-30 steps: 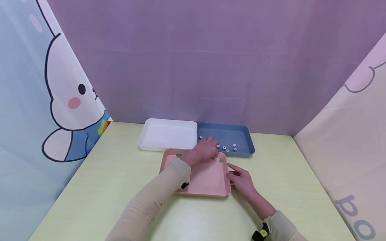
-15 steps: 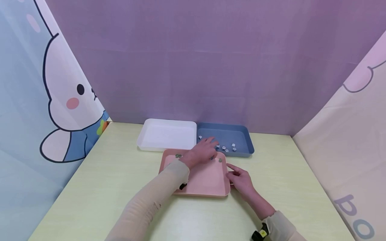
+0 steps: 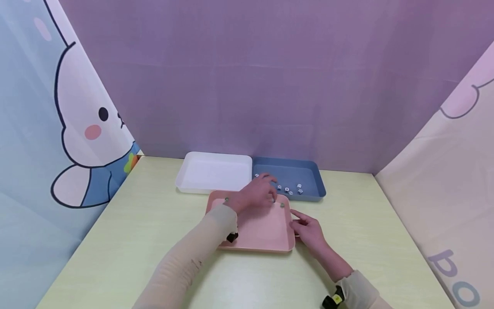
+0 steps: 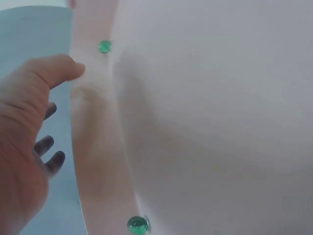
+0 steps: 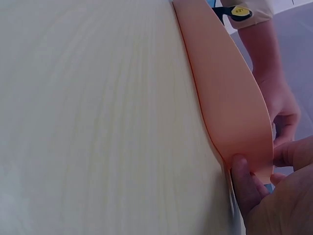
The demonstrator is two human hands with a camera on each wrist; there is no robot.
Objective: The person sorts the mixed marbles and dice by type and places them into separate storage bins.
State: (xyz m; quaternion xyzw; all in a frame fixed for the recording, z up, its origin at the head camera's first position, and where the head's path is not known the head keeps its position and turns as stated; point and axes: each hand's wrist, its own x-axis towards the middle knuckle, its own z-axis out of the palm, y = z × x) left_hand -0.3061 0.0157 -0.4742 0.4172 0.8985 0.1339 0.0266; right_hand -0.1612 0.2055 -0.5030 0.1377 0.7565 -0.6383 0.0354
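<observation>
Clock directions are from the person's side, 12 straight ahead of them. Pink tray (image 3: 264, 231) is mid-table, in front of the person. Left hand (image 3: 257, 191) is over its 12 o'clock rim, fingers loosely bent and spread, thumb apart; nothing visible in the grasp, can't tell if it touches the rim. Right hand (image 3: 308, 231) is at the 3 o'clock side, pinching the pink tray's wall, one digit against the outer face, another at the rim.

Green glass marbles in pink tray: one (image 3: 227, 199) in the 11 o'clock corner, partly behind the left forearm, another (image 3: 282, 205) in the 1 o'clock corner, just beside the left hand. A small dark spot by the left fingers is too small to identify.

White tray (image 3: 218, 171) is at 11 o'clock of the pink one, blue tray (image 3: 287, 169) at 1 o'clock, the two side by side. White dice (image 3: 287, 189) are grouped along the blue tray's 6 o'clock side; a lone die (image 3: 256, 175) is near its 9 o'clock wall.

Black strap (image 3: 332, 299) with yellow label on the right wrist. Table (image 3: 135, 223) pale wood-grain; purple curtain (image 3: 270, 86) at 12.
</observation>
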